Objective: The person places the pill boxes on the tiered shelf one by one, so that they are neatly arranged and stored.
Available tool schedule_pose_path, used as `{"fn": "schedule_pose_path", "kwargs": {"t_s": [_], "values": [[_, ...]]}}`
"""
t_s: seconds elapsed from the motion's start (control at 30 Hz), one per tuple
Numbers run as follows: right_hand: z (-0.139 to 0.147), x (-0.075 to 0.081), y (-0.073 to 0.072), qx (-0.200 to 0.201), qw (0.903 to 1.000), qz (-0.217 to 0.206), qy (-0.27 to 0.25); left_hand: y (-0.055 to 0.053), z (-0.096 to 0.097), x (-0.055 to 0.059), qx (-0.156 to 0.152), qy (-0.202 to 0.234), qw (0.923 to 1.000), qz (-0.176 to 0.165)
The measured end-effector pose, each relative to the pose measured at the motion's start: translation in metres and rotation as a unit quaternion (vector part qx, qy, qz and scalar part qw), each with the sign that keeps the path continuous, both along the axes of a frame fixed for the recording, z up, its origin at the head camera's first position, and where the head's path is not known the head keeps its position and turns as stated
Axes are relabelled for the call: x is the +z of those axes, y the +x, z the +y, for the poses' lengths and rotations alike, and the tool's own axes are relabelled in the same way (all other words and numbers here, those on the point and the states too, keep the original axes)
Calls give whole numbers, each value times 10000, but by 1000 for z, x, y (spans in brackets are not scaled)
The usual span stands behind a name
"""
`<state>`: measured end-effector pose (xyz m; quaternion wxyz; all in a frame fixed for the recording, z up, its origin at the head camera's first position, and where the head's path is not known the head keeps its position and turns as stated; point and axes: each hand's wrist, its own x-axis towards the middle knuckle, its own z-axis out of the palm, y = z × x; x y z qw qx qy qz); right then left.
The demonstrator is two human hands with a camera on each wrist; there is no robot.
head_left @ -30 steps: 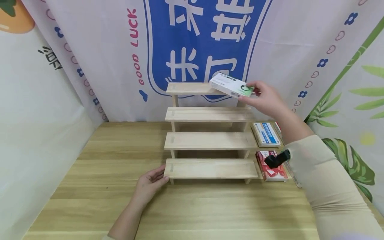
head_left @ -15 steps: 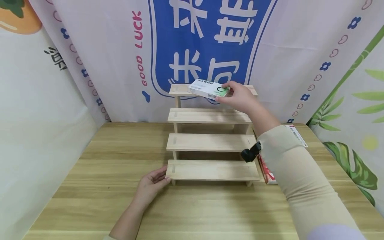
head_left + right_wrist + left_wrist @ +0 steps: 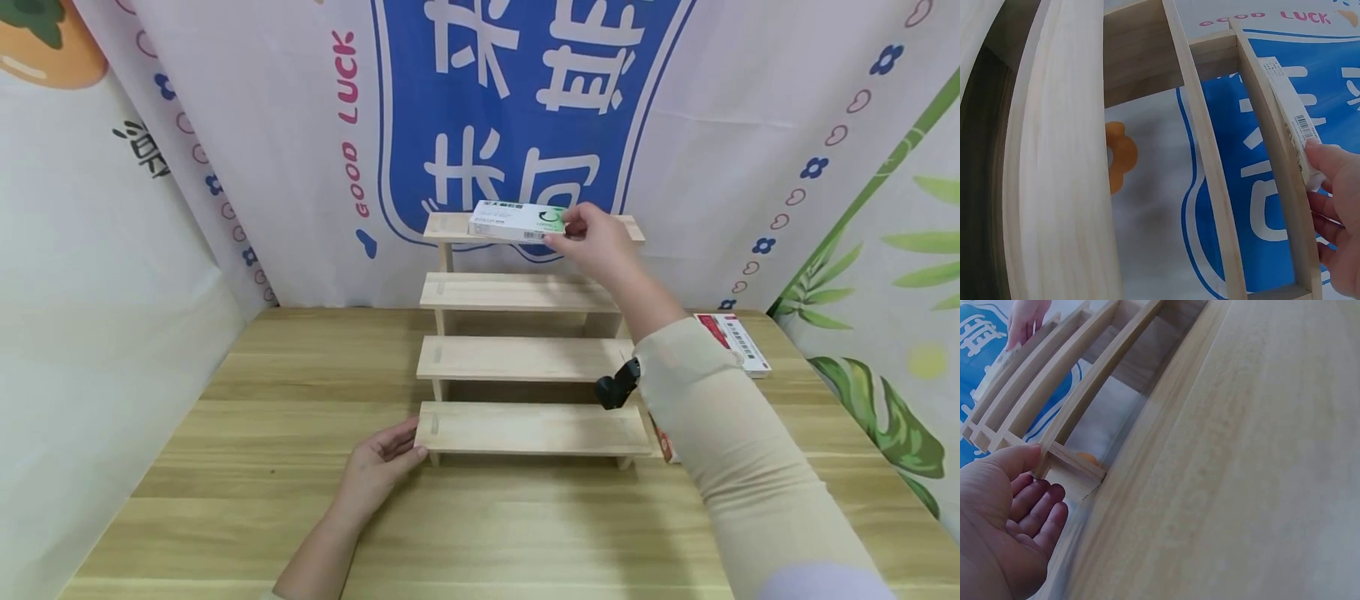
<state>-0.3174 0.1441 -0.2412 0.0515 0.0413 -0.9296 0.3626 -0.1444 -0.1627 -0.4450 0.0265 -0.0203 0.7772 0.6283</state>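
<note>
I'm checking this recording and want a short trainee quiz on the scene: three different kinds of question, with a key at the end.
1. How many shelves does the wooden stand have?
2. True or false: the left hand touches the left end of the bottom shelf.
3. At which level is the white and green box that the right hand holds?
A) The lowest
B) The second from the bottom
C) The highest

Key:
1. Four.
2. True.
3. C, at the top shelf.
</note>
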Motion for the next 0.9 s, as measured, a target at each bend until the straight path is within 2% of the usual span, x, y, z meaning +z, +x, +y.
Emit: {"fn": "schedule_pose_path", "kwargs": {"t_s": [0.2, 0.53, 0.7, 0.9], "values": [[-12, -3, -3, -87, 9995, -109, -291, 1, 0, -1, 25, -8, 10000, -36], [-26, -9, -11, -234, 9995, 128, -193, 1, 1, -2, 35, -33, 10000, -33], [-29, -10, -10, -257, 9994, 149, -164, 1, 2, -1, 48, -22, 10000, -14], [-25, -9, -2, -173, 9992, 87, -362, 0, 1, -1, 13, 60, 10000, 31]]}}
